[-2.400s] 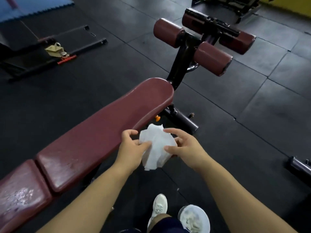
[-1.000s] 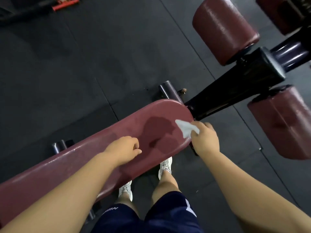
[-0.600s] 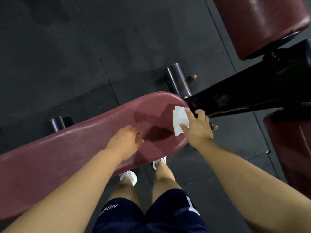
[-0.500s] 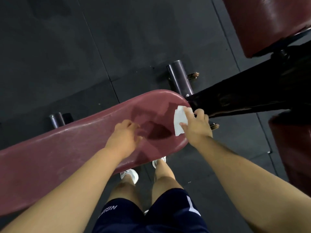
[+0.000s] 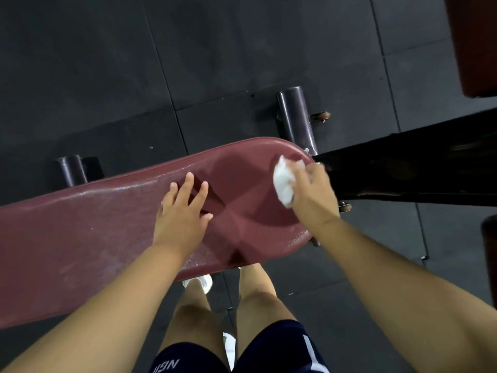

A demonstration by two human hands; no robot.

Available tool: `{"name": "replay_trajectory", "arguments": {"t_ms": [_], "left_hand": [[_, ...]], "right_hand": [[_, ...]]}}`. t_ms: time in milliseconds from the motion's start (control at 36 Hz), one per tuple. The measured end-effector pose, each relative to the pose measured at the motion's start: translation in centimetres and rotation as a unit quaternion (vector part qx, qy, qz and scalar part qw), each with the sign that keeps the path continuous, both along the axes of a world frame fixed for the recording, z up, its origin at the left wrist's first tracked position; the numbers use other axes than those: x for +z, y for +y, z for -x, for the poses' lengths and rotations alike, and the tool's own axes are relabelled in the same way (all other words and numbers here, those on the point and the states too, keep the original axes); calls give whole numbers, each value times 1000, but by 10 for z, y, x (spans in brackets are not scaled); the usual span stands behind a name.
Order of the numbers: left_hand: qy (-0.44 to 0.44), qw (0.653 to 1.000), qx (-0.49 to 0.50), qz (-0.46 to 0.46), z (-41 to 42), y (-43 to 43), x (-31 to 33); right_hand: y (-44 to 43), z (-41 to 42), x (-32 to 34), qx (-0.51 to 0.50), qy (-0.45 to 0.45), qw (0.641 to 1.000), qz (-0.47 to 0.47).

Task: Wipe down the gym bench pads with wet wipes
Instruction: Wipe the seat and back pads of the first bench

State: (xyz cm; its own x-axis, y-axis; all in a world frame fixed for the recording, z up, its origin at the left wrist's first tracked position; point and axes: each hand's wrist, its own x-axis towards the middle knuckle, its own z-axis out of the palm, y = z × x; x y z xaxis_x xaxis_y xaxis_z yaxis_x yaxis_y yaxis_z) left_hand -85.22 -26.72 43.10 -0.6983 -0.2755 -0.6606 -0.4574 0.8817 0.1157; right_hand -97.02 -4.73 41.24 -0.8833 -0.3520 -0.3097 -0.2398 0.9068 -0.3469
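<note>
Person is standing over a maroon bench pad (image 5: 102, 238) that is running left to right across the view, rounded end at the right. Right hand (image 5: 313, 196) is sitting on that rounded end, fingers curled and clamped on a bunched white wet wipe (image 5: 283, 181); the wipe is sticking out on the hand's left side and pressing on the pad surface near the far right edge. The hand is slightly blurred. Left hand (image 5: 183, 214) is lying palm-down on the pad near its middle, fingers spread apart and straight, holding nothing, well apart from the wipe. Pad surface is showing a faint sheen along the far edge. Black frame beam (image 5: 408, 168) is running off to the right from the pad end, a dark frame tube (image 5: 295, 117) is poking out beyond the far edge. Dark rubber floor tiles (image 5: 134, 63) are lying all around. Bare legs, navy shorts (image 5: 279, 351) and a white shoe (image 5: 200, 282) are showing below the pad.
</note>
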Motion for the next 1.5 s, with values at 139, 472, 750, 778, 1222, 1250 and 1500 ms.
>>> {"name": "replay_trajectory", "arguments": {"t_ms": [139,472,750,778,1222,1250,1500], "left_hand": [[15,1000,10,-10,-4,-1,-9],[62,997,31,-46,-8,-6,-9],[81,995,44,-46,-9,-5,-12],[81,995,44,-46,-9,-5,-13],[95,994,41,-46,-15,3,-24],[97,993,40,-49,-15,2,-24],[92,994,29,-49,-15,3,-23]], "right_hand": [[-35,32,-10,-201,9,974,101],[-53,19,-29,245,90,957,123],[-93,-1,-28,40,40,991,120],[-90,-10,-28,100,33,986,133],[-26,-84,-40,134,6,989,60],[-20,-84,-39,192,6,979,74],[28,-31,-19,-269,27,963,21]]}}
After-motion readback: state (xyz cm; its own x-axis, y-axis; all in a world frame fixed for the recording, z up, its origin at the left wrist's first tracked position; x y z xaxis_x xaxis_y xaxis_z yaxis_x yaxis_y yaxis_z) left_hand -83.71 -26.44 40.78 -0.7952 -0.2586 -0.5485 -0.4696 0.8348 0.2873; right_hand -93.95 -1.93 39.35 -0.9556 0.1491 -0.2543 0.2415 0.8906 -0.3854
